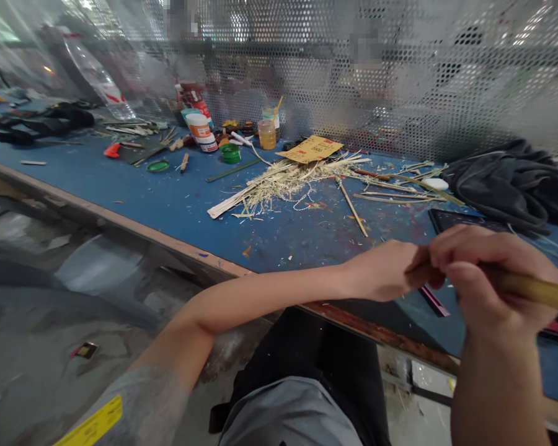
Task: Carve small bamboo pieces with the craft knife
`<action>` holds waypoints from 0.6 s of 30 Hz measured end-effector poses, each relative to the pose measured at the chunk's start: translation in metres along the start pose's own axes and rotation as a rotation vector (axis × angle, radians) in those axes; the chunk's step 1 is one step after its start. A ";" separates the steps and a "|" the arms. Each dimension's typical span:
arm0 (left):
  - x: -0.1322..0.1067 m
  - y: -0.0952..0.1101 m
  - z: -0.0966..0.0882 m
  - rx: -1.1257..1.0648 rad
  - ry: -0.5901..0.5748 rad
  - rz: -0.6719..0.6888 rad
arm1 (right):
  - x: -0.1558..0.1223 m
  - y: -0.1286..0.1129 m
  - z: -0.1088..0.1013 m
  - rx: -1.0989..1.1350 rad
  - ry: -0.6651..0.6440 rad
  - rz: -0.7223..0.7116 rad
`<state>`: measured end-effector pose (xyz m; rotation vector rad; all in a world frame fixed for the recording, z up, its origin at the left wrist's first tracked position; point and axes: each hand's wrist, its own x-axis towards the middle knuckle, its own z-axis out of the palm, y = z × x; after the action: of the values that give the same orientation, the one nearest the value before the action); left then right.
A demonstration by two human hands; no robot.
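My right hand (497,272) is closed around a yellow-brown stick (537,291) that looks like bamboo. The stick runs out past the right edge of the view. Against its fingers rests my left hand (400,269), wrist bent and fingers curled in. Its fingertips are in shadow and partly covered by the right hand, so what they grip cannot be made out. Both hands are above the front edge of the blue table (177,204). Just below them lies a thin pink strip-like object (433,301).
A pile of pale shavings (279,186) lies mid-table under a yellow sandpaper sheet (312,149). Behind are a white-and-orange tub (201,132), a jar (266,134) and a plastic bottle (103,83). A dark cloth (511,183) lies at right, before a perforated metal screen (307,74).
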<state>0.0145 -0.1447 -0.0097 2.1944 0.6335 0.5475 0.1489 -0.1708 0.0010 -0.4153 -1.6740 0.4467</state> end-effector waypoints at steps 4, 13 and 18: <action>-0.007 0.012 0.009 0.048 -0.090 -0.085 | -0.012 0.001 0.008 0.288 0.096 0.006; -0.018 0.012 -0.034 0.426 -0.116 -0.366 | -0.063 -0.022 -0.108 -0.491 -0.312 0.415; -0.013 -0.031 -0.063 0.586 -0.053 -0.436 | -0.121 0.005 -0.239 -1.330 0.426 0.928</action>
<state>-0.0397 -0.0992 0.0025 2.4711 1.3320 0.0701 0.4027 -0.2143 -0.0726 -2.1265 -1.0514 -0.1947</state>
